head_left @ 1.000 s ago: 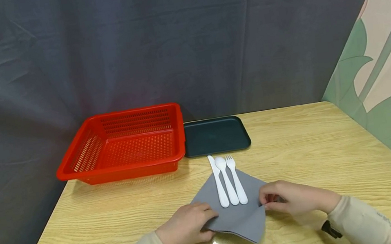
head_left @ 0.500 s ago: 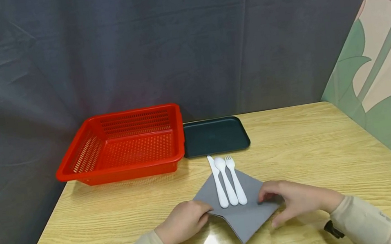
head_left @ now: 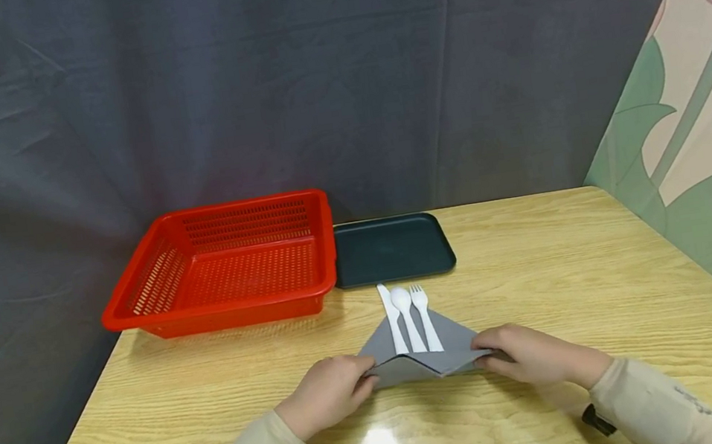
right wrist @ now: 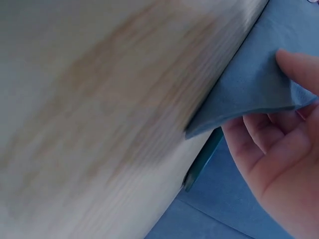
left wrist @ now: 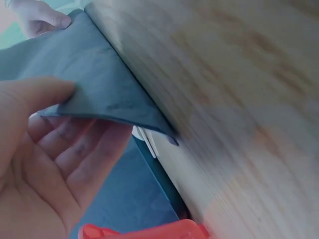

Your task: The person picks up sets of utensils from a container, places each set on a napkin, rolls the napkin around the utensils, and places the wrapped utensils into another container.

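A grey cloth napkin [head_left: 410, 372] lies in front of me in the head view, its near part lifted and folded up over the handle ends of a white knife [head_left: 392, 322], spoon [head_left: 409, 320] and fork [head_left: 426, 318]. The three lie side by side, heads pointing away. My left hand [head_left: 328, 397] pinches the napkin's left side, thumb on one face and fingers behind, as the left wrist view shows. At the right side, my right hand [head_left: 532, 355] pinches the cloth between thumb [right wrist: 299, 69] and fingers. The handle ends are hidden by the fold.
A red plastic basket [head_left: 233, 316] stands at the back left of the wooden table [head_left: 551, 264]. Right beside it lies a dark flat tray [head_left: 393, 247], just beyond the cutlery heads. A dark curtain [head_left: 378, 84] hangs behind the table.
The napkin's near corner has been raised and turned away from me, over the cutlery handles. My right hand, loosely spread half a second ago, now grips the cloth; the left keeps hold.
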